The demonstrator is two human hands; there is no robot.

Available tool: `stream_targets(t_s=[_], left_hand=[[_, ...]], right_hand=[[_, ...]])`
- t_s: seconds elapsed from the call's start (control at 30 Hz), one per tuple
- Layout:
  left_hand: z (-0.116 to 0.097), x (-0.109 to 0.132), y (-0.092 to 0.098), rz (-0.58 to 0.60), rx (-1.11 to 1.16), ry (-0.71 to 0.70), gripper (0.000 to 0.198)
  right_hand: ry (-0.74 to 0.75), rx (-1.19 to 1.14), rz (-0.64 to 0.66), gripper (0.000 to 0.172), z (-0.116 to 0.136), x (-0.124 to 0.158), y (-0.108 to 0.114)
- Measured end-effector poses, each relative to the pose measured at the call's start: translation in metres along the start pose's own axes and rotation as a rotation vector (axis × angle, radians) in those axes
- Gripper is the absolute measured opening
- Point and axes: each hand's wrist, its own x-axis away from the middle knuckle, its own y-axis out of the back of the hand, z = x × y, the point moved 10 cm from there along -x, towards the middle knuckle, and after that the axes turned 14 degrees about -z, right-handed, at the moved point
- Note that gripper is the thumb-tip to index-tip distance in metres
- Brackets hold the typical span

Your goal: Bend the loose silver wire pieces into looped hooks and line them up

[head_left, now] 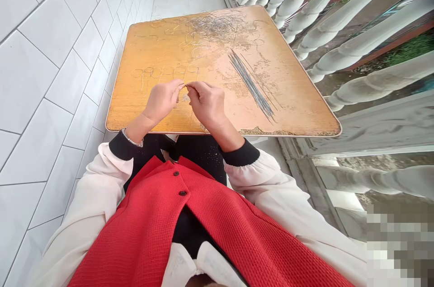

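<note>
My left hand (165, 99) and my right hand (207, 102) meet over the near part of the wooden table (291, 97). Both are closed, fingertips pinching a thin wire (185, 85) of which only a short bit shows between them. The rest of it is mostly hidden by my fingers. Just beyond my hands lies a row of wires bent into loops with straight tails (178, 71). To the right of my right hand, a bundle of straight grey wires (251, 86) rests at a slant, with a few loose ones beside it.
A tangled heap of bent wires (217, 25) covers the table's far side, with single looped pieces (172, 29) scattered around. The table's near edge is chipped (271, 132). A white tiled wall (68, 61) runs along the left, a white balustrade (339, 20) along the right.
</note>
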Motion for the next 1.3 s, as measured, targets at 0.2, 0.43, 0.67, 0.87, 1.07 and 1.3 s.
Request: stream_targets(t_s=[0.2,0.43,0.67,0.87,1.07,1.3], left_hand=[[0.021,0.005,-0.011,-0.008,0.229,0.270,0.023],[0.022,0.000,-0.006,-0.003,0.204,0.255,0.024],[0.022,-0.004,0.004,-0.030,0.200,0.251,0.021],[0.018,-0.004,0.006,-0.021,0.178,0.238,0.019],[0.010,-0.004,0.008,-0.020,0.165,0.182,0.016],[0.040,0.005,0.001,0.033,0.163,0.307,0.017]], right_hand=[[-0.082,-0.088,-0.053,0.020,-0.001,0.003,0.003],[-0.117,-0.100,-0.085,0.027,-0.001,-0.003,0.006],[-0.303,-0.288,0.074,0.043,-0.007,0.000,-0.002],[-0.339,-0.302,0.105,0.039,-0.013,0.005,-0.003],[-0.350,-0.300,0.080,0.034,-0.018,0.003,-0.006],[-0.452,-0.324,0.142,0.026,-0.032,0.014,-0.009]])
